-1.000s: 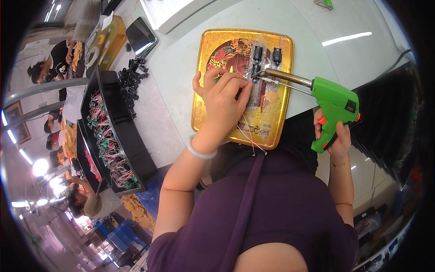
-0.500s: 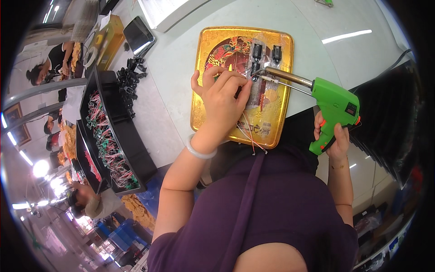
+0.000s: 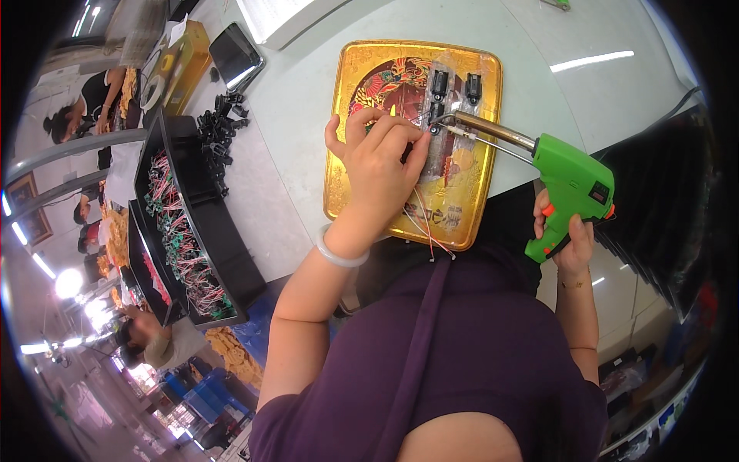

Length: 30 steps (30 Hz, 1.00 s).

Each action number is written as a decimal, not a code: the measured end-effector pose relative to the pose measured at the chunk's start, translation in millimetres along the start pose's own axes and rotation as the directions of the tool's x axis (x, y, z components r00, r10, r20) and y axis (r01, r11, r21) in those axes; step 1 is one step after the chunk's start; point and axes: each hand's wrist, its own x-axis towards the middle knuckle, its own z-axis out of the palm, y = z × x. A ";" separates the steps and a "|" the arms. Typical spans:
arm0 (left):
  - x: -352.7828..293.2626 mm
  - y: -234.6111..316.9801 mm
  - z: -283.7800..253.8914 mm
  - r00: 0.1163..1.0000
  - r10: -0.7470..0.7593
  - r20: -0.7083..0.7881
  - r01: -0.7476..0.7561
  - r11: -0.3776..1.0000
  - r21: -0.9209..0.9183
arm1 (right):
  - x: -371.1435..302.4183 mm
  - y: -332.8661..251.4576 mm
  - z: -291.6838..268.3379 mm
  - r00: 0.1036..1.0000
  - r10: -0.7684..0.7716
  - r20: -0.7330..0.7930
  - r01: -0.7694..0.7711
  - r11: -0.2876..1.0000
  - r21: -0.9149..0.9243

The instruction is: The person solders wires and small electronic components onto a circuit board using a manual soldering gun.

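My right hand (image 3: 568,240) grips the handle of a green soldering gun (image 3: 573,179), whose metal barrel and thin feed tube point left over a gold tin tray (image 3: 486,185). My left hand (image 3: 381,158) is over the tray, thumb and forefinger pinched together close to the gun's tip. Thin red and white wires (image 3: 428,235) run out from under that hand toward the tray's near edge. At the tip lies a small black part (image 3: 435,128), partly hidden by my fingers. Two more black parts, one at the upper middle (image 3: 439,83) and one to its right (image 3: 473,88), sit on clear-taped strips.
Left of the tray, a black bin (image 3: 231,262) holds many wired green pieces, with a pile of black parts (image 3: 219,135) beside it. A phone (image 3: 235,55) and a white box (image 3: 281,19) lie farther back. Dark stacked panels (image 3: 662,208) stand at right. Other people work at far left.
The tray and soldering gun appear very slightly shifted in the picture. Both hands keep their grips, and the gun's tip stays by the same black part.
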 end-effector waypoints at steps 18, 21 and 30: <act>-2.0 2.5 2.4 1.000 0.000 -0.014 0.000 1.000 0.026 | 76.1 22.7 43.6 0.996 0.008 0.089 -0.062 0.785 0.617; -1.3 2.1 0.5 1.000 0.000 -0.013 0.001 1.000 0.030 | 76.9 23.5 42.2 0.995 0.016 0.101 -0.078 0.758 0.648; -1.2 3.1 -0.6 1.000 0.005 0.007 -0.005 1.000 0.010 | 78.4 23.3 39.2 0.992 0.011 0.125 -0.093 0.736 0.670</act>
